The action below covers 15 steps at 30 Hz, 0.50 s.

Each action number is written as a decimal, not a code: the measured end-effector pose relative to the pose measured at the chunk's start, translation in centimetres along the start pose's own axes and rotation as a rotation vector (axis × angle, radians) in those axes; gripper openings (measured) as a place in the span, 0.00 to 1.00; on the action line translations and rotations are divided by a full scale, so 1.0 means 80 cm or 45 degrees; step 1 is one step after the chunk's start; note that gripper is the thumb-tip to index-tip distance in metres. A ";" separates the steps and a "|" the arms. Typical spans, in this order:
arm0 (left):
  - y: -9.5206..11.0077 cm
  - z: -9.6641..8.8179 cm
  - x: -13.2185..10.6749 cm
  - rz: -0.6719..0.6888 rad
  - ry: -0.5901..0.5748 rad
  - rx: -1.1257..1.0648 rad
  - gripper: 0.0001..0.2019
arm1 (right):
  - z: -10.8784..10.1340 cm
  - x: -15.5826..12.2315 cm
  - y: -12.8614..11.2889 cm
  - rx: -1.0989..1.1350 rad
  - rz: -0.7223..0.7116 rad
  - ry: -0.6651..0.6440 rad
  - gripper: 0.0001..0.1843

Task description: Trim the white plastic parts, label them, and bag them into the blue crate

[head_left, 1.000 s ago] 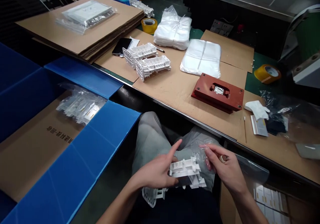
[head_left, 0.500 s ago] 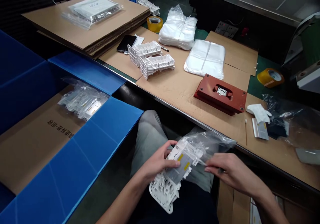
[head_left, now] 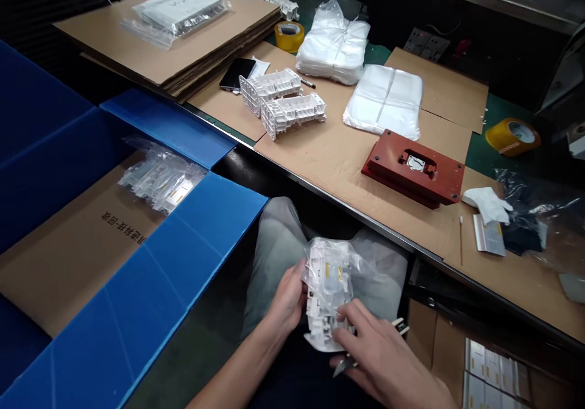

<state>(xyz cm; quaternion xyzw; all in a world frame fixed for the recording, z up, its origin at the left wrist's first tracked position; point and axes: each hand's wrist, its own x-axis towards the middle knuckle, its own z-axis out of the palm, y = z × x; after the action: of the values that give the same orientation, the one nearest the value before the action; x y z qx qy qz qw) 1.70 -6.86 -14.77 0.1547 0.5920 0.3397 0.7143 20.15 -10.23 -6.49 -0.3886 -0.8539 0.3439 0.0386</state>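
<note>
While the blue box (head_left: 150, 296) stands open before the left end of the worktop (head_left: 331, 164), bagged parts (head_left: 159, 180) lie inside it, near its far right corner. A cardboard stack (head_left: 158, 71) covers the worktop's far left corner, with a wrapped flat piece (head_left: 180, 8) on top. Just right of the stack, a dark phone (head_left: 236, 72) rests near two white frames (head_left: 295, 111), which stand side by side toward the near edge. Below that edge, over the person's lap, the left hand (head_left: 287, 299) curls its fingers and grips the left side of a white plastic part (head_left: 326, 299). That part lies between the two hands, lengthwise away from the body, with clear film (head_left: 365, 263) over its upper end and trailing rightward; whether the film goes all the way round cannot be told. The right hand (head_left: 370, 342) is bent, thumb and fingertips pressing on the part's lower right, with a slim knife (head_left: 340, 367) lodged in its grasp, blade pointing down and left. Tied bags (head_left: 384, 99) lie behind, toward the worktop's far edge. Farther right, a red block (head_left: 414, 171) sits near the near edge, then a cotton swab (head_left: 461, 241), a white cloth (head_left: 488, 205) and, beyond them, yellow tape (head_left: 512, 137).
</note>
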 end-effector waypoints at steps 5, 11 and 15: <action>0.014 -0.029 0.002 0.207 -0.095 0.361 0.16 | -0.003 -0.009 0.021 0.522 0.064 0.307 0.05; 0.042 -0.038 -0.030 0.362 -0.384 0.672 0.12 | 0.005 0.001 0.059 1.168 0.625 0.575 0.12; 0.060 -0.014 -0.067 0.350 -0.615 0.703 0.09 | 0.022 0.014 0.073 1.320 0.704 0.622 0.15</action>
<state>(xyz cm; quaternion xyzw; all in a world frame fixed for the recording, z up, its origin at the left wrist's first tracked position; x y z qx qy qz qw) -1.15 -7.14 -8.09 0.4946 0.4496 0.2140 0.7124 22.51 -7.73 -11.66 -0.5928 -0.4111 0.6115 0.3251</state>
